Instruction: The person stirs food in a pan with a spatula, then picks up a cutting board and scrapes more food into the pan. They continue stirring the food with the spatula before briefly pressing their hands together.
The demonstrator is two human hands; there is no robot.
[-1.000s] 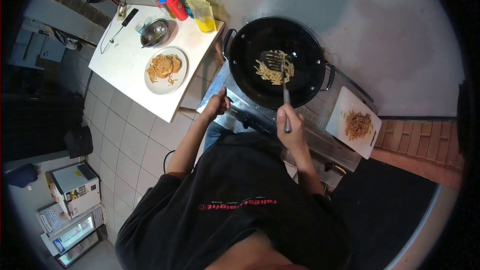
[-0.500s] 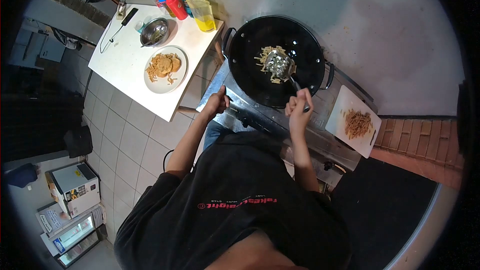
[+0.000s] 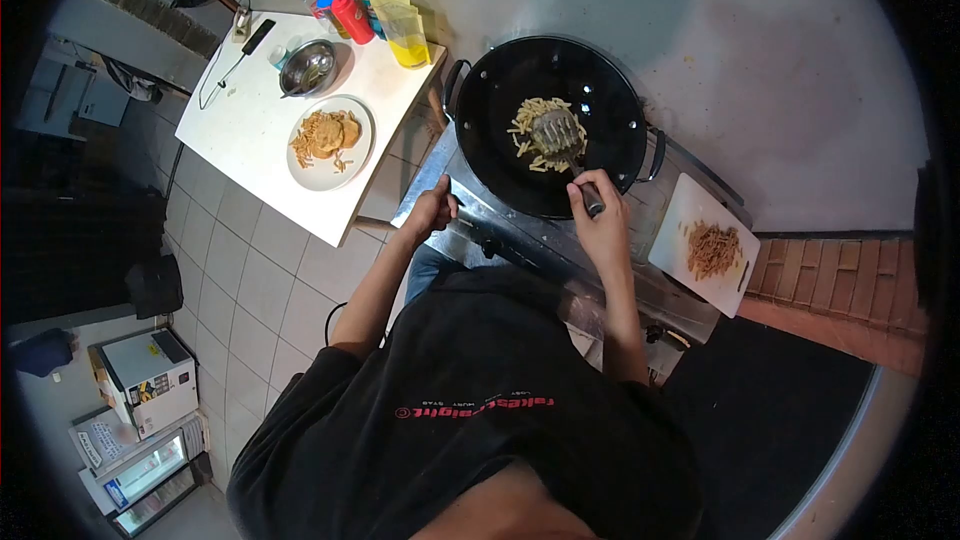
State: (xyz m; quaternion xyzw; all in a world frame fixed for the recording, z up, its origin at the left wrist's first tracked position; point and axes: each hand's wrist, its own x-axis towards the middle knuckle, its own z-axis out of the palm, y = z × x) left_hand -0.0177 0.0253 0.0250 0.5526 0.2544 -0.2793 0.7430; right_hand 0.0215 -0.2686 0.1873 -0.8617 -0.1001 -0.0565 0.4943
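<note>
right hand (image 3: pixel 603 215) has its fingers pinching the handle of a slotted spatula (image 3: pixel 557 133), handle angled toward the person; spatula head is over the pale food strips (image 3: pixel 530 115), partly covering them, can't tell if it touches the bottom. strips are bunched mid-wok, inside the black wok (image 3: pixel 500 175), which sits on the metal stove (image 3: pixel 655 285). left hand (image 3: pixel 430 212) is by the stove's left edge, one finger stretched out, others curled, can't tell if they grip anything. white board (image 3: pixel 682 220) with brown strips (image 3: pixel 713 248) is just right of the wok; white worktop (image 3: pixel 250 130) at left carries a plate of food (image 3: pixel 313 180), metal bowl (image 3: pixel 310 88) and red bottle (image 3: pixel 353 18)
</note>
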